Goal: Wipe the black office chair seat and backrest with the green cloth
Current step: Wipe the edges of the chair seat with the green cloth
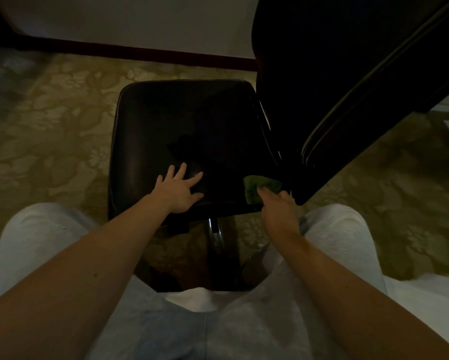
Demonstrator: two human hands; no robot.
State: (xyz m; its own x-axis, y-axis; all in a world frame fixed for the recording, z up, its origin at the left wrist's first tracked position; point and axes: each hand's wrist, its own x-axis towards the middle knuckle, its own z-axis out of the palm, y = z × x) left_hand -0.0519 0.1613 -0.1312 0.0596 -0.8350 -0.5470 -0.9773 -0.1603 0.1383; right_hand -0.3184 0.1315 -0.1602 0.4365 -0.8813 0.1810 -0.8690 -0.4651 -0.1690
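Note:
The black office chair seat (181,126) lies below me, seen from its side, with the backrest (348,74) rising at the right. My left hand (178,189) rests flat on the near edge of the seat, fingers spread, holding nothing. My right hand (276,206) presses the green cloth (259,187) onto the seat's near right corner, close to where seat and backrest meet. Part of the cloth is hidden under my fingers.
A patterned yellowish carpet (49,131) surrounds the chair. The chair's metal column (215,229) shows under the seat between my knees. A pale wall with a dark skirting board (140,50) runs behind. The room is dim.

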